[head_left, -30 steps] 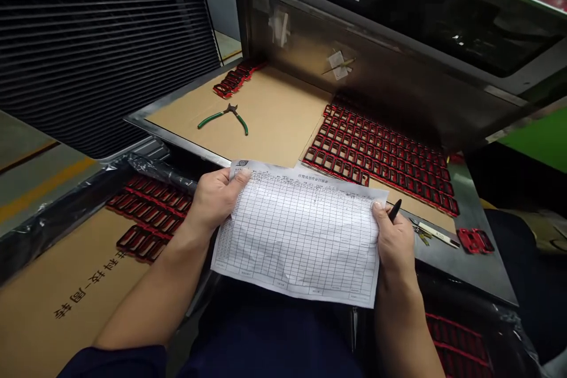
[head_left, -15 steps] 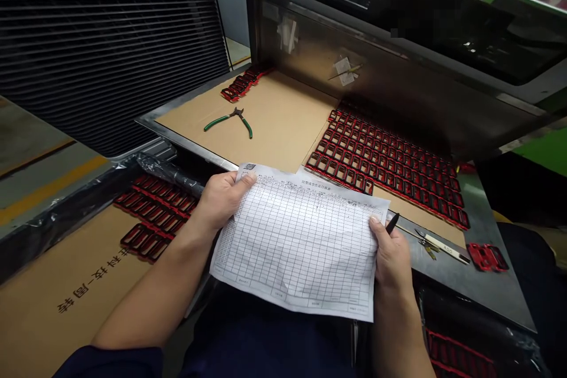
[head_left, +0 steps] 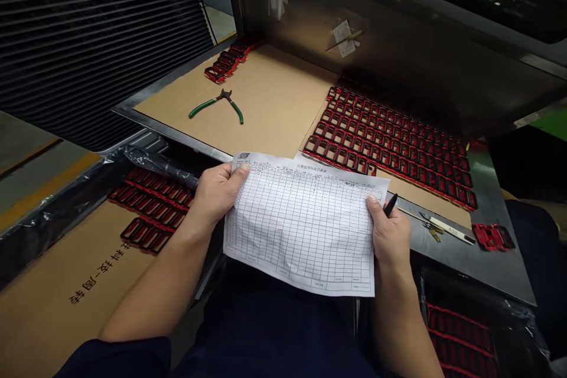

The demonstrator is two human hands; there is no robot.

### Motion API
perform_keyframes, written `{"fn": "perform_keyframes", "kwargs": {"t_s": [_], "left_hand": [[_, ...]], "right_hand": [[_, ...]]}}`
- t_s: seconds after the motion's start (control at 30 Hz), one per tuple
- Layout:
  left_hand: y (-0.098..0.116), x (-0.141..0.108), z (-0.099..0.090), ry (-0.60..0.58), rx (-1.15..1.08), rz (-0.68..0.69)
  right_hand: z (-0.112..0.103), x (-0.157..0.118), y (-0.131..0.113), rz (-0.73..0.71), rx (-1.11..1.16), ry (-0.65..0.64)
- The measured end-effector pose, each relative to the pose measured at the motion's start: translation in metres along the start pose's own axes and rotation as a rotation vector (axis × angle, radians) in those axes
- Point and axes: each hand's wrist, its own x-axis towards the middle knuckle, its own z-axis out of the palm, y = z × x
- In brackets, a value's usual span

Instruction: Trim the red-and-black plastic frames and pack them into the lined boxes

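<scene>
A printed paper form (head_left: 301, 224) with a grid of rows and columns hangs between my two hands, its lower edge curling. My left hand (head_left: 216, 192) pinches its upper left edge, thumb on top. On the other side, my right hand (head_left: 387, 230) grips the right edge with the thumb over the print. A black pen (head_left: 391, 205) sticks up from behind that same thumb, held in the right hand; the rest of it is hidden. Behind the paper, green-handled cutting pliers (head_left: 221, 103) lie spread on cardboard (head_left: 266, 106).
Rows of red and black frames (head_left: 390, 142) cover the right of the metal table (head_left: 482, 260); more sit at its far left corner (head_left: 228, 62). A white-handled knife (head_left: 452, 229) and a red part (head_left: 492, 237) lie at right. A lined box (head_left: 53, 254) stands lower left.
The view has tilted down and shifted slightly, so the table items sit higher. The sheet lies a little flatter and straighter, with both hands still gripping it.
</scene>
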Motion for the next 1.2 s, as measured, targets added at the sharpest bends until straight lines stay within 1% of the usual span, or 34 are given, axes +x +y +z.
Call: {"fn": "perform_keyframes", "kwargs": {"t_s": [0.1,0.2,0.27,0.33,0.57,0.77,0.9,1.1,1.2], "left_hand": [[-0.003,0.001,-0.002,0.018,0.077,0.048],[-0.005,0.004,-0.003,0.022,0.056,0.058],[-0.006,0.005,-0.003,0.027,0.031,0.044],[-0.006,0.006,-0.004,0.02,-0.002,0.015],[0.004,0.002,-0.001,0.0,-0.199,-0.128],[0.011,0.0,0.0,0.052,-0.27,-0.235],[0.01,0.001,-0.001,0.061,-0.291,-0.263],[0.006,0.003,-0.002,0.071,-0.289,-0.265],[0.005,0.003,-0.003,0.073,-0.284,-0.269]], "right_hand": [[0.002,0.0,-0.001,-0.038,-0.023,0.0],[0.002,-0.001,0.0,-0.01,0.03,-0.082],[0.002,-0.002,0.001,0.021,0.077,-0.146],[0.001,-0.004,0.001,0.03,0.095,-0.174],[-0.001,-0.007,0.0,0.031,0.077,-0.187],[-0.001,-0.01,-0.004,0.04,0.115,-0.187],[0.002,-0.012,-0.006,0.069,0.119,-0.193],[0.004,-0.01,-0.003,0.05,0.133,-0.208],[0.004,-0.009,-0.002,0.064,0.128,-0.212]]}}
